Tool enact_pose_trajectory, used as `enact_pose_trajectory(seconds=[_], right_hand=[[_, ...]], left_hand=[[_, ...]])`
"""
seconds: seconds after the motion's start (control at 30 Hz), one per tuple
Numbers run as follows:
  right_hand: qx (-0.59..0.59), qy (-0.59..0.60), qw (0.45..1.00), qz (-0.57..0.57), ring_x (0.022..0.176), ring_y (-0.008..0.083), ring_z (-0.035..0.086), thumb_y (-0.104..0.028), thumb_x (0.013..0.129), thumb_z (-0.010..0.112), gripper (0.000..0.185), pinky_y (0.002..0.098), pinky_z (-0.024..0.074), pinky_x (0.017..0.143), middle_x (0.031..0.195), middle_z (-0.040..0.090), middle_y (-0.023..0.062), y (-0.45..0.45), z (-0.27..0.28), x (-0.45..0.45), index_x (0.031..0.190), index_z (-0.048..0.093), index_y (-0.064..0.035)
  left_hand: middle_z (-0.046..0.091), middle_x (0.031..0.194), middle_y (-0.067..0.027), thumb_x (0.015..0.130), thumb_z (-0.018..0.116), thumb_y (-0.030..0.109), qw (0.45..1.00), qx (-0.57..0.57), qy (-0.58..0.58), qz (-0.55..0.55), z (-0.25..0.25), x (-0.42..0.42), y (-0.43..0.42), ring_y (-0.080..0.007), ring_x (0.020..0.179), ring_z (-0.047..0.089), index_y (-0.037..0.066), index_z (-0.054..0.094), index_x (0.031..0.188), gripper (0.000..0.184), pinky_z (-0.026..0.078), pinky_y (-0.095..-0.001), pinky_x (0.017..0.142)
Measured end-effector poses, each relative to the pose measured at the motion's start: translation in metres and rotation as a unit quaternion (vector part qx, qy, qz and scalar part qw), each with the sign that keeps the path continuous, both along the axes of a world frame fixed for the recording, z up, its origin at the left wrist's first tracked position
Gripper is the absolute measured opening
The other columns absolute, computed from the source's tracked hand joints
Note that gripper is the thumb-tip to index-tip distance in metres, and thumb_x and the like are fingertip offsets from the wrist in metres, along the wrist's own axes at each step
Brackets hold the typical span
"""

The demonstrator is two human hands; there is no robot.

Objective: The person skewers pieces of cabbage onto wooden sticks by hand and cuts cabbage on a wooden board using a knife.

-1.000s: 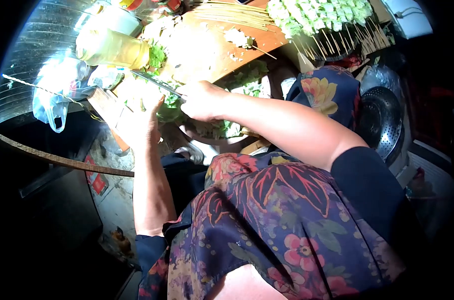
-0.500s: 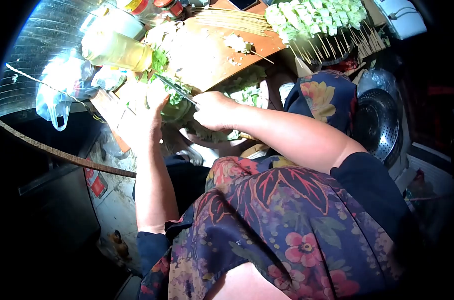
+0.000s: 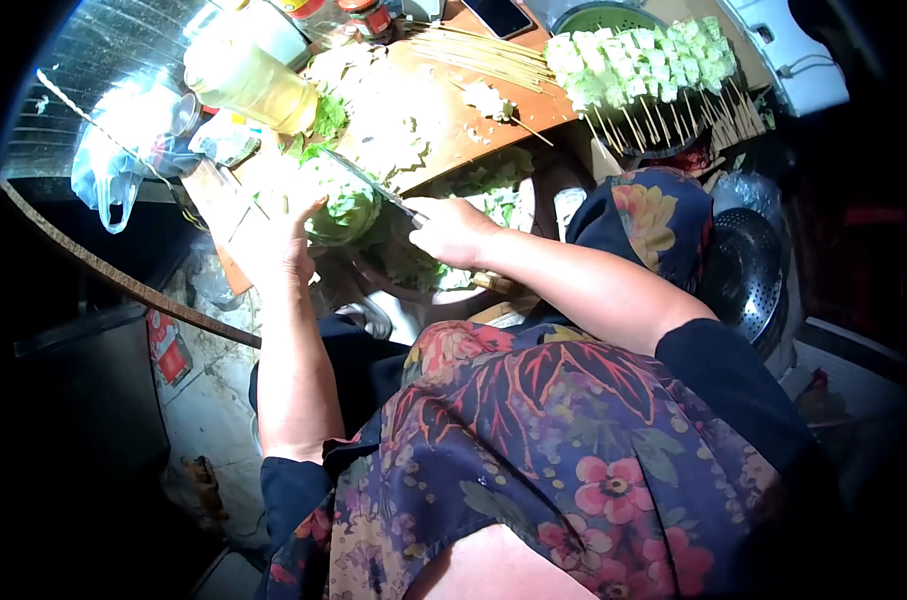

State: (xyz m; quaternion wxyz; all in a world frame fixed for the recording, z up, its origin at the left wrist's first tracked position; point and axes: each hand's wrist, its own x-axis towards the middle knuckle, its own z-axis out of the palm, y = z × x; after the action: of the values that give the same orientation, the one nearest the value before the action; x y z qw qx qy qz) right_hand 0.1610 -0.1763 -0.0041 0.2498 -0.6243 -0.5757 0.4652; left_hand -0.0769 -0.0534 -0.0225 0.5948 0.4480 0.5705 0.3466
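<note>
My right hand is closed round the handle of a knife, whose blade slants up and left over a cabbage-like head of leafy greens. On the left side of that head rests my left hand, thumb toward the leaves; glare washes out its fingers, but it appears to grip the greens. Beneath the knife and my right hand stands a wide basin holding cut leaf pieces. More chopped pieces lie on the orange board just beyond the blade.
A bottle of yellow liquid leans behind my left hand. Bare skewers and a phone lie at the back. Loaded skewers of leaf squares are heaped at right, above a dark perforated pan. A plastic bag hangs at left.
The camera view has shifted slightly. My right hand and the knife have moved a little to the right, and more of the leafy head shows between my hands.
</note>
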Motion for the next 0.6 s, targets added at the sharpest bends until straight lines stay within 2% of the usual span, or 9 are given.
enact_pose_trajectory(seconds=[0.1,0.23,0.27,0.37,0.43,0.47,0.53,0.57,0.6], right_hand=[[0.022,-0.036,0.999,-0.005,0.083,0.0364,0.063,-0.022,0.082,0.056,0.044,0.0401,0.0509,0.077,0.087,0.064,0.0221,-0.003,0.01,0.009,0.123,0.055,-0.0079],[0.011,-0.105,0.994,-0.002,0.086,0.0368,0.063,-0.023,0.081,0.056,0.043,0.0411,0.0509,0.079,0.093,0.065,0.022,0.013,0.009,0.024,0.122,0.055,-0.0108],[0.007,-0.117,0.993,0.003,0.088,0.038,0.063,-0.024,0.08,0.055,0.041,0.0433,0.0502,0.081,0.095,0.065,0.0212,0.015,0.007,0.028,0.12,0.054,-0.0108],[-0.002,-0.126,0.992,0.015,0.096,0.0369,0.062,-0.024,0.081,0.056,0.042,0.0419,0.0491,0.085,0.102,0.064,0.022,0.008,0.013,0.036,0.12,0.057,-0.0099],[-0.062,-0.125,0.99,0.03,0.101,0.0366,0.06,-0.024,0.08,0.057,0.043,0.0404,0.0483,0.087,0.107,0.063,0.0226,-0.005,0.036,0.039,0.12,0.058,-0.0076],[-0.058,-0.112,0.991,0.039,0.1,0.0355,0.061,-0.023,0.079,0.058,0.045,0.039,0.0489,0.086,0.106,0.064,0.0226,-0.013,0.039,0.043,0.121,0.058,-0.0065],[-0.12,-0.06,0.989,0.067,0.097,0.0338,0.063,-0.021,0.078,0.058,0.047,0.0375,0.049,0.084,0.104,0.064,0.0231,-0.026,0.044,0.05,0.122,0.057,-0.0045],[-0.184,-0.042,0.98,0.059,0.082,0.0283,0.066,-0.018,0.077,0.057,0.045,0.035,0.0512,0.073,0.093,0.066,0.0208,-0.033,0.055,0.053,0.12,0.058,-0.0031],[-0.096,-0.025,0.991,0.094,0.063,0.0227,0.063,-0.016,0.079,0.057,0.043,0.0319,0.051,0.061,0.081,0.066,0.016,-0.038,0.051,0.053,0.119,0.058,-0.0027]], left_hand=[[0.036,0.142,-0.0119,0.07,0.077,0.026,0.998,-0.021,0.041,0.041,-0.007,-0.004,0.002,-0.0377,0.128,0.035,0.018,0.038,0.139,0.079,0.042,-0.0648,0.082],[0.061,0.114,-0.0077,0.074,0.077,0.018,0.995,0.077,-0.027,0.058,0.0,0.005,-0.002,-0.0196,0.099,0.061,0.006,0.052,0.126,0.06,0.051,-0.0374,0.085],[0.061,0.114,-0.0077,0.074,0.077,0.018,0.995,0.077,-0.028,0.063,0.004,0.005,-0.005,-0.0196,0.099,0.061,0.006,0.052,0.126,0.06,0.051,-0.0374,0.085],[0.061,0.114,-0.0087,0.073,0.078,0.019,0.997,-0.041,-0.031,0.051,0.014,0.004,-0.011,-0.021,0.101,0.061,0.006,0.052,0.126,0.061,0.051,-0.0391,0.085],[0.059,0.117,-0.0106,0.07,0.079,0.022,0.994,-0.084,-0.038,0.054,0.029,0.007,-0.018,-0.0264,0.103,0.059,0.008,0.051,0.126,0.065,0.049,-0.0505,0.085],[0.059,0.117,-0.0106,0.07,0.079,0.022,0.994,-0.086,-0.041,0.057,0.035,0.006,-0.019,-0.0264,0.103,0.059,0.008,0.051,0.126,0.065,0.049,-0.0505,0.085],[0.056,0.12,-0.0123,0.066,0.08,0.028,0.978,-0.19,0.041,0.07,0.043,0.004,-0.02,-0.0331,0.105,0.056,0.01,0.051,0.127,0.07,0.044,-0.0635,0.082],[0.054,0.123,-0.0127,0.064,0.079,0.03,0.978,-0.195,0.028,0.062,0.034,-0.004,-0.017,-0.0377,0.106,0.054,0.012,0.05,0.127,0.071,0.04,-0.0708,0.077],[0.054,0.123,-0.0127,0.064,0.079,0.03,0.978,-0.195,0.025,0.064,0.036,-0.003,-0.02,-0.0377,0.106,0.054,0.012,0.05,0.127,0.071,0.04,-0.0708,0.077]])
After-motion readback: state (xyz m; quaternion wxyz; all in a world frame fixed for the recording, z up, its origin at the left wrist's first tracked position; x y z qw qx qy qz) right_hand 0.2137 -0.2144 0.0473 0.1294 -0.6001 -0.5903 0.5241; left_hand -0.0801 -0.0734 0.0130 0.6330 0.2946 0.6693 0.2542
